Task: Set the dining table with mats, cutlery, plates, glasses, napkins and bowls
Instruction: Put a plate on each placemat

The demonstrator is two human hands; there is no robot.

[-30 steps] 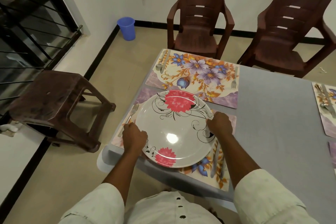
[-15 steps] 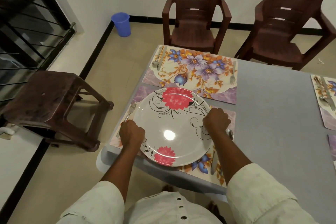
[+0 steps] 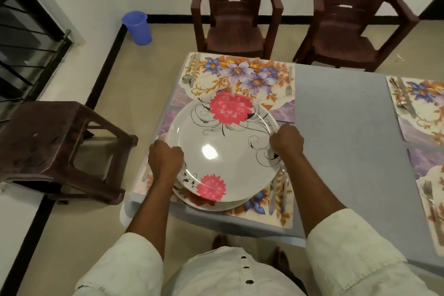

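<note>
A white plate (image 3: 223, 151) with red flowers is held a little above the near floral mat (image 3: 276, 214), raised at its far edge. My left hand (image 3: 165, 161) grips its left rim and my right hand (image 3: 286, 142) grips its right rim. Under it a second flowered plate (image 3: 204, 202) lies on the near mat, mostly hidden. A knife and spoon (image 3: 276, 192) lie on that mat's right side. The far floral mat (image 3: 240, 72) has a fork (image 3: 289, 84) at its right and a knife and spoon (image 3: 189, 72) at its left.
The grey table (image 3: 341, 139) carries two more mats with cutlery (image 3: 420, 108) at the right edge. Two brown chairs (image 3: 235, 19) stand behind the table, a brown stool (image 3: 60, 142) stands to the left, and a blue bin (image 3: 137, 27) sits by the wall.
The plate in my hands has risen off the near mat and moved a little away from me, which uncovers another plate beneath it. Both hands keep their hold on the rim.
</note>
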